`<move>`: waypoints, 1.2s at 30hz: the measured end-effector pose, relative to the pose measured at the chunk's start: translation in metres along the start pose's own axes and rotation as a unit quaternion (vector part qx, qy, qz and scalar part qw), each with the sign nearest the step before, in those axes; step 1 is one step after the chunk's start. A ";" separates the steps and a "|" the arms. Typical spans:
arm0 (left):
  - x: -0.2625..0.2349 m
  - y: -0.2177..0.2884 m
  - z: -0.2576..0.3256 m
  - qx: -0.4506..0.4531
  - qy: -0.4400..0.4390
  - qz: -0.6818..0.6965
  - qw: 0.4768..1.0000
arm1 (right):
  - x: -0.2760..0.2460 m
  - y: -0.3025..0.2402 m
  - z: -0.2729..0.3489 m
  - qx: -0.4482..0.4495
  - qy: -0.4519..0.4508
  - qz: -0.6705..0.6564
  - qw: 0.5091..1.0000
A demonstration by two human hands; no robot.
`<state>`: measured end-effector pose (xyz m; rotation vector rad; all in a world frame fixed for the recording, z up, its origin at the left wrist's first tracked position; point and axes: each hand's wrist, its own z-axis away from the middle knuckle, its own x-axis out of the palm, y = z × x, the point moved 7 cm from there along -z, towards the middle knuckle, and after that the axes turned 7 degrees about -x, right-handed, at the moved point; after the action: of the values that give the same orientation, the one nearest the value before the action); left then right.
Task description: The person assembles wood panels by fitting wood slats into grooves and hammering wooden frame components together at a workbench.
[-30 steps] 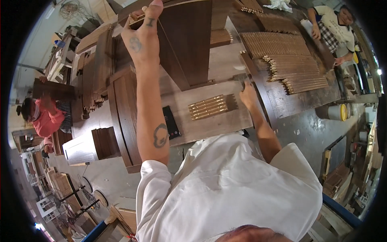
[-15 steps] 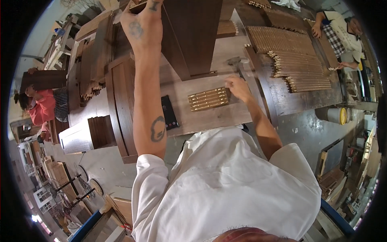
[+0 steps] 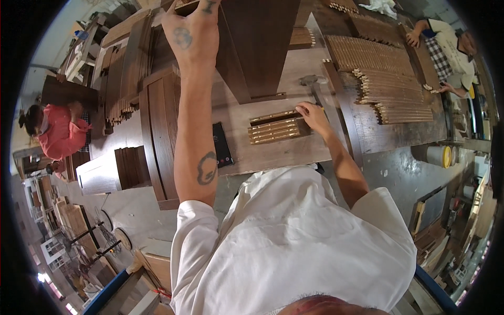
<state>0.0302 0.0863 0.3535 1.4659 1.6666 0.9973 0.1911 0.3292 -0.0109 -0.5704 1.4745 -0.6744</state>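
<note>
Left hand [image 3: 191,37] at upper centre-left of frame, arm stretched up, fingers curled over the top edge of a dark brown wooden panel [image 3: 262,47] that stands upright on the workbench [image 3: 294,152]; grip closed on that edge. Right hand [image 3: 314,116] at centre, fingers bent down onto the right end of a small stack of light wooden strips [image 3: 275,128] lying flat on the bench just below the panel's foot; can't tell if it pinches one or only touches. Hammer [image 3: 315,86] just above the right hand, head up. Black flat device [image 3: 221,145] left of the strips, near the left forearm. Upper right: rows of stacked wooden slats [image 3: 378,73], with another person [image 3: 446,50] at the top right edge working on them. Person in a red top [image 3: 55,131] at far left.
</note>
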 end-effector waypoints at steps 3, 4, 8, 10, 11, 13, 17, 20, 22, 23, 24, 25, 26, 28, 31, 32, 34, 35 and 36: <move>-0.001 -0.001 0.000 0.009 0.017 0.019 1.000 | -0.004 -0.010 0.004 -0.021 -0.002 -0.034 0.999; -0.002 -0.001 0.000 0.016 0.023 0.038 0.999 | -0.003 -0.009 0.005 -0.025 -0.007 -0.038 0.999; 0.002 -0.001 0.000 -0.007 0.002 0.048 0.999 | 0.002 0.006 -0.004 -0.068 0.002 -0.011 0.998; 0.003 -0.002 0.000 -0.009 -0.018 0.069 0.997 | 0.003 0.006 -0.004 -0.074 0.009 0.017 0.997; 0.001 -0.003 0.000 -0.017 -0.018 0.052 0.998 | 0.004 0.008 -0.003 -0.063 0.012 0.029 0.998; -0.001 -0.003 0.001 -0.032 -0.018 0.017 0.999 | 0.003 0.010 0.000 -0.060 0.032 0.041 0.997; -0.004 0.006 0.005 -0.016 0.029 -0.003 0.999 | -0.002 0.001 0.004 -0.031 -0.001 0.018 0.999; -0.004 0.007 0.006 -0.025 0.046 -0.007 0.999 | 0.003 0.002 0.005 -0.017 -0.036 0.012 0.999; -0.006 -0.003 0.000 -0.018 0.021 0.012 1.000 | 0.002 -0.010 0.002 -0.017 -0.025 -0.014 0.999; -0.003 -0.007 0.001 -0.024 0.005 0.009 1.000 | 0.007 -0.008 0.000 -0.031 -0.013 0.036 0.999; 0.004 -0.003 0.004 -0.027 -0.017 0.009 0.999 | 0.011 0.000 -0.002 -0.041 0.004 0.086 0.995; 0.002 0.000 0.004 -0.029 -0.030 0.002 0.999 | 0.014 -0.003 -0.008 -0.060 0.014 0.134 0.989; -0.014 -0.047 -0.004 -0.124 -0.010 0.040 0.991 | 0.018 0.000 -0.010 -0.054 -0.016 0.122 0.991; -0.016 -0.043 -0.001 -0.098 0.040 0.016 0.994 | 0.015 -0.010 -0.017 -0.049 -0.044 0.129 0.989; -0.013 -0.045 -0.012 -0.161 -0.103 -0.029 0.981 | 0.007 -0.020 -0.015 -0.003 -0.084 0.106 0.991; -0.009 -0.035 -0.013 -0.103 -0.089 -0.020 0.990 | 0.004 -0.016 -0.011 0.030 -0.099 0.075 0.992; 0.004 -0.008 -0.003 -0.030 -0.054 0.048 0.997 | -0.006 -0.016 0.000 -0.001 -0.006 0.060 0.998; 0.003 0.000 -0.003 -0.020 -0.054 0.081 0.995 | -0.007 -0.016 0.005 -0.002 0.000 0.072 0.997; 0.003 0.006 -0.004 -0.011 -0.056 0.114 0.992 | -0.008 -0.015 0.010 0.001 0.009 0.084 0.996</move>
<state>0.0294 0.0897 0.3609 1.6930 1.4283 1.0310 0.1999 0.3236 0.0056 -0.4335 1.5196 -0.5514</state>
